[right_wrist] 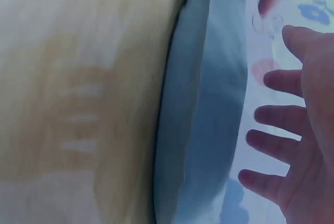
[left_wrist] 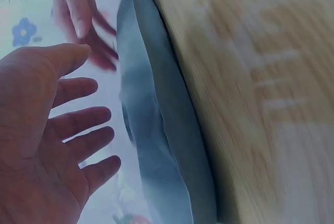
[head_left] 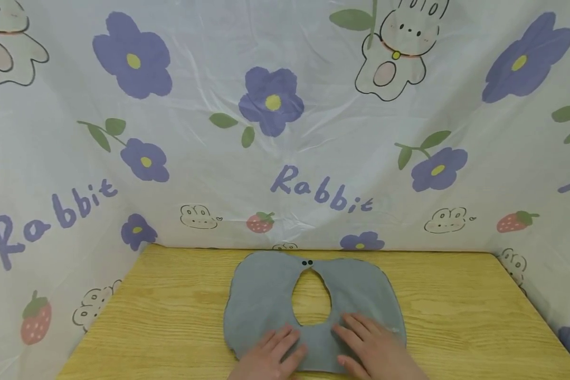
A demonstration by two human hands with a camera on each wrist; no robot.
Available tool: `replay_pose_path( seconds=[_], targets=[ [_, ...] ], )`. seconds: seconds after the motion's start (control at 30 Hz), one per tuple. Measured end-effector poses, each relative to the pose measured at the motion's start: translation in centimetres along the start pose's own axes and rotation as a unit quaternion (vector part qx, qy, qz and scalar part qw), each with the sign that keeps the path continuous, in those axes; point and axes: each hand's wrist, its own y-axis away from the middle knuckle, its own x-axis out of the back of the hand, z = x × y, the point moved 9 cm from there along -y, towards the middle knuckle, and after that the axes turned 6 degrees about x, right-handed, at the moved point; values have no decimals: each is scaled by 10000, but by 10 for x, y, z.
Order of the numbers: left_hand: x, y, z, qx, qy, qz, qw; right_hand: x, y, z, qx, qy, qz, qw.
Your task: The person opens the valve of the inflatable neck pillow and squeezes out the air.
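Note:
A grey fabric neck pillow (head_left: 258, 295) lies flat on the table, its ring around an oval opening. Two dark snap buttons (head_left: 307, 263) sit side by side where its far ends meet. My left hand (head_left: 268, 356) is over the pillow's near left part, and my right hand (head_left: 377, 345) over the near right part. In the left wrist view, the left hand (left_wrist: 52, 125) has spread, fairly straight fingers, with a small gap to the pillow (left_wrist: 148, 119). The right wrist view shows the right hand (right_wrist: 297, 125) likewise spread and apart from the fabric. Neither holds anything.
The wood-grain table (head_left: 465, 311) extends to both sides of the pillow. A white curtain (head_left: 195, 158) printed with flowers, rabbits and strawberries hangs behind it and along both sides.

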Motion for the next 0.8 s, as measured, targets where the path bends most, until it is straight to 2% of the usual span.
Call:
replay_pose_path(
  seconds=[0.13, 0.27, 0.4, 0.6, 0.8],
  targets=[
    [-7, -4, 11, -184, 225, -256, 9992, -6, -3, -18, 449, 163, -53, 9988],
    [-17, -5, 14, -144, 397, -541, 9976, -17, -4, -25, 613, 120, -325, 9975],
    [-23, -4, 15, -168, 400, -561, 9975, -26, -3, -27, 698, 65, -578, 9959],
    [-29, 0, 15, -208, 305, -585, 9976, -31, 1, -32, 887, 142, -358, 9953],
    [-30, 1, 17, -232, -124, -292, 9992, -32, 3, -33, 901, 126, -300, 9954]
  ],
)
